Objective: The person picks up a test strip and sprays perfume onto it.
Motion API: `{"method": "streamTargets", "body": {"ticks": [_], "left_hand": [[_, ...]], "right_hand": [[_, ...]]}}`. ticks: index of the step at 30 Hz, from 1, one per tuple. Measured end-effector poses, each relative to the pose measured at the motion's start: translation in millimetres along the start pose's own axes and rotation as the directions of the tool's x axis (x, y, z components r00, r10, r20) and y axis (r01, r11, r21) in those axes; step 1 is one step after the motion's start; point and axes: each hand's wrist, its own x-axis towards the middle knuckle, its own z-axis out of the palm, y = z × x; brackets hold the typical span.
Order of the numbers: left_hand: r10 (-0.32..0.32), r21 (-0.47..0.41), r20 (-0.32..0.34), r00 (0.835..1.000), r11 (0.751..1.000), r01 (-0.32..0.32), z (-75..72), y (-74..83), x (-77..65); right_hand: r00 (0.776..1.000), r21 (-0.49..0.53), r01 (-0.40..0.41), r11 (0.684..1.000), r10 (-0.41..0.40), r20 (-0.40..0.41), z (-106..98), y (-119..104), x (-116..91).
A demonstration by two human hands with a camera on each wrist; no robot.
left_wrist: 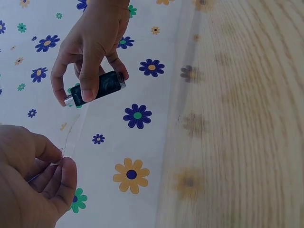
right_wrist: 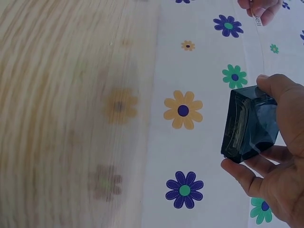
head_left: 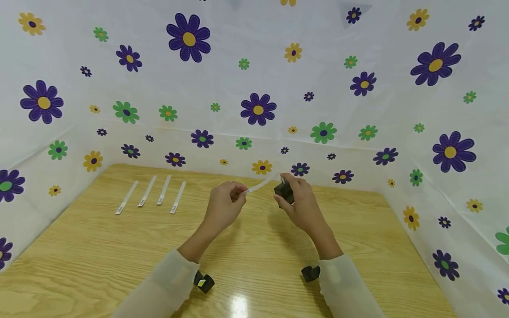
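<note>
Over the far part of the table, my left hand [head_left: 223, 204] pinches the printed end of a narrow white paper strip [head_left: 260, 183] between thumb and fingertips. The strip slants up and to the right toward a dark glass perfume bottle [head_left: 282, 191]. My right hand [head_left: 304, 204] grips that bottle, its thumb and fingers around the body and one finger at the silver sprayer end. In the right wrist view the bottle's flat, thick glass base [right_wrist: 237, 126] faces the camera. The left wrist view shows the bottle [left_wrist: 108, 84] tilted, with the strip seen nearly edge-on.
Several more white strips [head_left: 177, 197] lie side by side at the left of the wooden table [head_left: 254, 247], printed ends nearest me. A flower-patterned sheet [head_left: 222, 79] stands behind the table and along both sides. Black wrist devices [head_left: 204, 282] sit below my sleeves.
</note>
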Motion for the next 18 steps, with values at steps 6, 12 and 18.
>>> {"method": "streamTargets", "body": {"ticks": [6,12,18], "left_hand": [[0.015,0.004,0.001,1.000,1.000,-0.015,-0.5,0.3,0.2],[0.028,0.010,-0.004,1.000,1.000,-0.028,0.1,-0.3,0.5],[0.020,0.008,-0.005,1.000,1.000,-0.020,-0.1,-0.2,-0.1]], "right_hand": [[1.000,0.011,-0.010,1.000,0.010,0.002,0.7,-1.6,-0.1],[1.000,0.012,-0.024,1.000,0.024,-0.007,1.7,-0.9,-0.8],[1.000,0.007,-0.014,1.000,0.014,-0.014,1.7,-1.1,-1.4]]}}
